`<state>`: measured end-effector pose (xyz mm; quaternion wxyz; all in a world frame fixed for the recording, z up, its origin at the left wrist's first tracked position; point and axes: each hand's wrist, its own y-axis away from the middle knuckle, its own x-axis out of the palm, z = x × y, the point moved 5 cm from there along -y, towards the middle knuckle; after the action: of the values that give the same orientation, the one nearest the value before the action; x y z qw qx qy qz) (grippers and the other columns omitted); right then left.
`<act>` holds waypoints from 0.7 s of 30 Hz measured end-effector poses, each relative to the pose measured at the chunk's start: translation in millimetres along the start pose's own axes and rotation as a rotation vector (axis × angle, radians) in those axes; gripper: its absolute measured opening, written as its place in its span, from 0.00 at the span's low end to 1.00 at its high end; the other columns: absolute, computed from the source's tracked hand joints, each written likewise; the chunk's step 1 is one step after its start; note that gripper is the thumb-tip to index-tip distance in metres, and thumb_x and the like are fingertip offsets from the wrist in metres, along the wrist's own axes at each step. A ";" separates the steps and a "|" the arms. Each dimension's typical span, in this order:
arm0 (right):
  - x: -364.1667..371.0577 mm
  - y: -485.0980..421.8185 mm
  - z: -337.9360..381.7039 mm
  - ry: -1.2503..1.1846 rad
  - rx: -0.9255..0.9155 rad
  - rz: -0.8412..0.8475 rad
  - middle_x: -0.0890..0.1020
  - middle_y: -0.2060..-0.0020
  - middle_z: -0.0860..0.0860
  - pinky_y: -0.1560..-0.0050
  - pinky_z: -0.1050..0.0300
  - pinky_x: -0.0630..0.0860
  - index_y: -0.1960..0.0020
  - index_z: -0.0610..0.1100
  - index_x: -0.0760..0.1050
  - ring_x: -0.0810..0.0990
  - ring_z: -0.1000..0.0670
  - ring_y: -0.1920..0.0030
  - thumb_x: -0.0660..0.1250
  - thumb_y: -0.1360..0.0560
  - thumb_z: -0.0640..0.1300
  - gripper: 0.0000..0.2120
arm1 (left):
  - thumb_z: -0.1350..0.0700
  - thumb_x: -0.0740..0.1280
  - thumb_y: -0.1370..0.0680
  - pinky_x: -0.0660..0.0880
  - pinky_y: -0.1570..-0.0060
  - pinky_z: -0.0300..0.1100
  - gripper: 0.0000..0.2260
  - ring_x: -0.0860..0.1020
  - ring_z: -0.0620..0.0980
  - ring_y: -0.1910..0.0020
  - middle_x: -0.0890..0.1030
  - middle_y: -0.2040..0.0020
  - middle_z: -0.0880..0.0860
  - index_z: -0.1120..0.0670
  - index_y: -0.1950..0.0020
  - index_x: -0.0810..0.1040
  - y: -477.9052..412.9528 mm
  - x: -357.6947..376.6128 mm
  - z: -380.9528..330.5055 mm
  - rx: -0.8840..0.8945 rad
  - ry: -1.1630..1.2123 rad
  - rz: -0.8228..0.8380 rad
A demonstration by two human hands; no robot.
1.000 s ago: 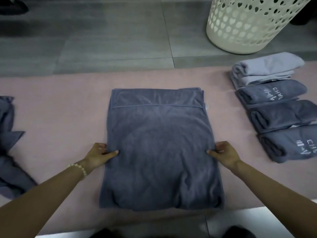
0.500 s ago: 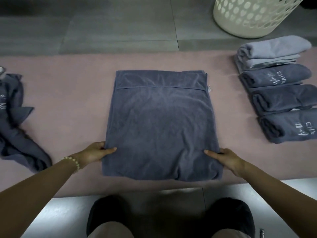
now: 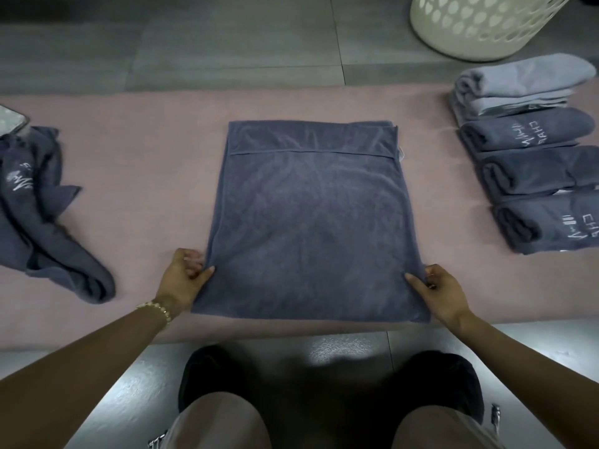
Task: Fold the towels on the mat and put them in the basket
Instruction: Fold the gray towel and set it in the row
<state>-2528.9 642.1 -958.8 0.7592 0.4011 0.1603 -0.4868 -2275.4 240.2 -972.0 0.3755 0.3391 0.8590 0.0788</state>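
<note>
Grey tile floor (image 3: 227, 43), pink mat (image 3: 129, 140) laid across it. I see the towel (image 3: 308, 222) flat on the mat, folded to a rectangle, sitting between the two hands. Left hand (image 3: 184, 283) grips its left edge just up from the near corner: thumb on top, fingers curled at the hem. Right hand (image 3: 437, 290) grips the right edge the same way, thumb on the cloth, fingers tucked at the edge. Bracelet (image 3: 155, 309) on the left wrist. Out past the left fingers, well apart: crumpled towel (image 3: 42, 215) on the mat. Out past the right fingers: folded towels (image 3: 534, 176) in a row of four, three dark, the far one pale, touching each other. Basket (image 3: 479, 27) is beyond them on the floor, far from both hands. Can't tell what's inside.
</note>
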 end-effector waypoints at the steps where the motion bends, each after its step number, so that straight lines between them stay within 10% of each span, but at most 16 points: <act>1: 2.3 -0.5 -1.7 0.013 0.010 0.008 0.79 0.64 0.46 0.58 0.55 0.69 0.58 0.42 0.72 0.77 0.44 0.62 0.71 0.27 0.44 0.09 | 0.64 0.72 0.28 0.71 0.63 0.34 0.14 0.71 0.52 0.66 0.73 0.65 0.51 0.57 0.49 0.69 -1.5 0.0 -1.3 0.029 -0.014 -0.010; 9: 7.6 -11.8 1.7 -0.027 0.051 -0.027 0.81 0.59 0.42 0.52 0.49 0.75 0.53 0.40 0.73 0.79 0.41 0.57 0.71 0.27 0.45 0.10 | 0.58 0.69 0.25 0.72 0.46 0.44 0.11 0.74 0.53 0.53 0.76 0.52 0.55 0.62 0.45 0.76 -22.2 14.6 -21.8 -0.052 -0.004 -0.077; 21: 9.2 -24.1 7.4 0.086 0.033 -0.003 0.73 0.71 0.52 0.65 0.55 0.64 0.69 0.45 0.67 0.71 0.47 0.67 0.67 0.24 0.42 0.17 | 0.60 0.66 0.22 0.68 0.55 0.41 0.15 0.70 0.51 0.57 0.72 0.64 0.55 0.52 0.67 0.66 -33.0 13.0 -25.8 -0.271 0.150 -0.241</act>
<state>-2546.5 625.9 -971.0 0.7442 0.4341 0.1852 -0.4727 -2317.1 226.6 -974.4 0.3592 0.1733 0.9006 0.1730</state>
